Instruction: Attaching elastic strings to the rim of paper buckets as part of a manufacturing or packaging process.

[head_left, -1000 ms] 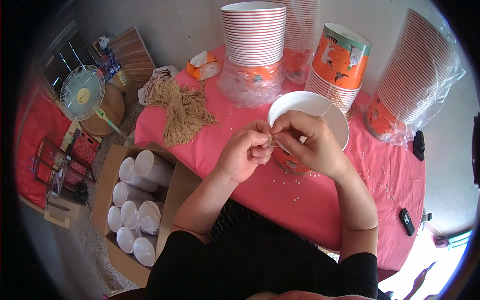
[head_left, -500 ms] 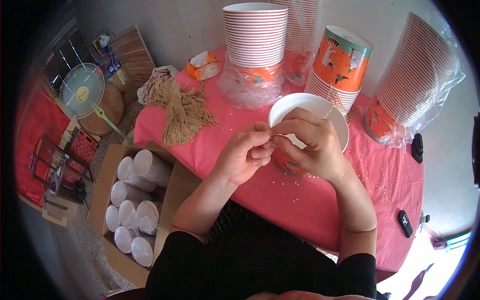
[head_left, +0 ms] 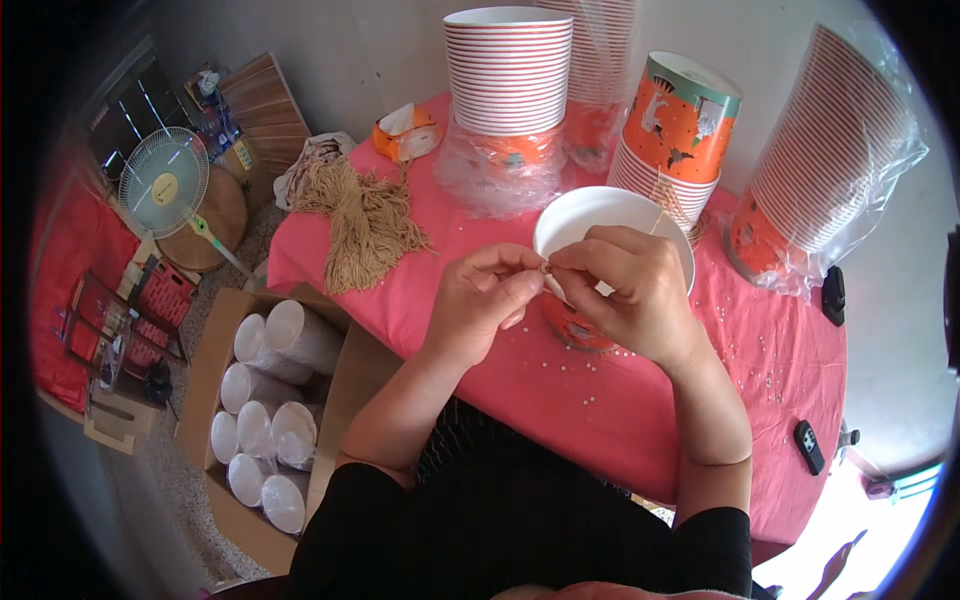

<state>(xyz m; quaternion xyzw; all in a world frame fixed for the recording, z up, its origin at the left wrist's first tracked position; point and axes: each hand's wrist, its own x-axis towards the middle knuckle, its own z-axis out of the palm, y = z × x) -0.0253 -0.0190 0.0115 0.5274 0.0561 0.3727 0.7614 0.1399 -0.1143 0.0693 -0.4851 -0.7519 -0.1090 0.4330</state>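
Over the near side of an open paper bucket [head_left: 568, 212], white inside and orange-printed outside, my two hands meet fingertip to fingertip. My left hand [head_left: 482, 300] is closed in a pinch, thumb against forefinger. My right hand [head_left: 632, 290] pinches too, its fingers curled down. Between the fingertips is a small bit of thin tan string [head_left: 547, 267], mostly covered by them. A length of similar tan string [head_left: 658, 221] shows beyond my right hand at the bucket's far rim; whether it is the same piece is hidden. A bundle of tan strings [head_left: 365, 225] lies to the left.
Stacked paper buckets [head_left: 508, 75] stand at the back, with an orange bucket stack [head_left: 680, 120] and a plastic-wrapped stack [head_left: 825, 150] rightward. Small white bits [head_left: 590, 400] dot the pink tablecloth [head_left: 600, 440]. A remote [head_left: 809, 447] lies right. A carton [head_left: 225, 500] holds wrapped white cups.
My left thumb and forefinger have shifted their pinch, the forefinger now stretched straighter along the top. Both hands stay together at nearly the same spot.
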